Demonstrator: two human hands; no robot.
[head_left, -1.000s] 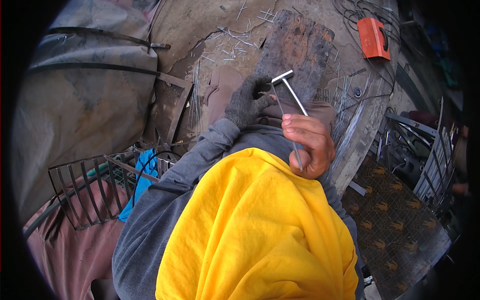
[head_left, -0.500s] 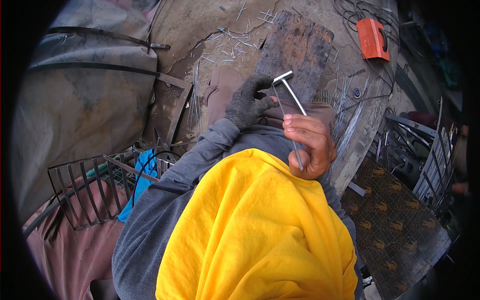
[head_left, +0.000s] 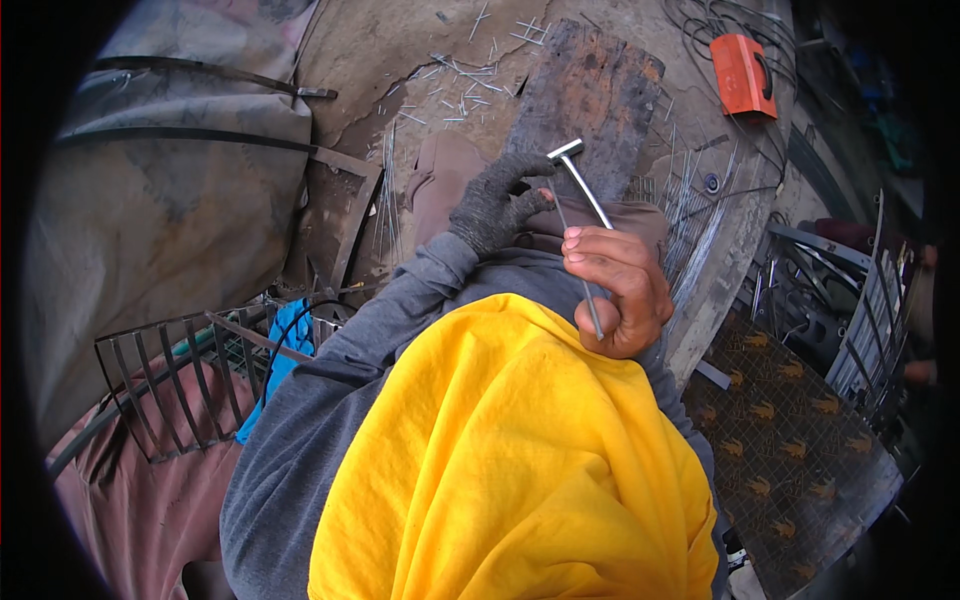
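Observation:
My left hand (head_left: 492, 207), in a dark grey knitted glove with a bare thumb tip, curls its fingers around the upper end of a thin grey metal rod (head_left: 562, 215). The rod slants down toward me across my bare right hand (head_left: 628, 290), its lower end lying by the right thumb. My right fingers are closed on the shiny handle of a small T-shaped hammer (head_left: 588, 185). Its short head points away from me, just right of my left fingertips. My right palm and the handle's lower end are hidden.
Beyond my knees lies a worn wooden board (head_left: 585, 95), with short cut rods (head_left: 465, 85) scattered to its left. Long thin rods (head_left: 690, 195) lie to the right. An orange metal box (head_left: 742, 77) stands far right among cables. A barred metal frame (head_left: 175, 385) is at left.
Both hands keep nearly the same hold. The rod's upper end has shifted slightly against my left fingers, and the whole view has moved a little.

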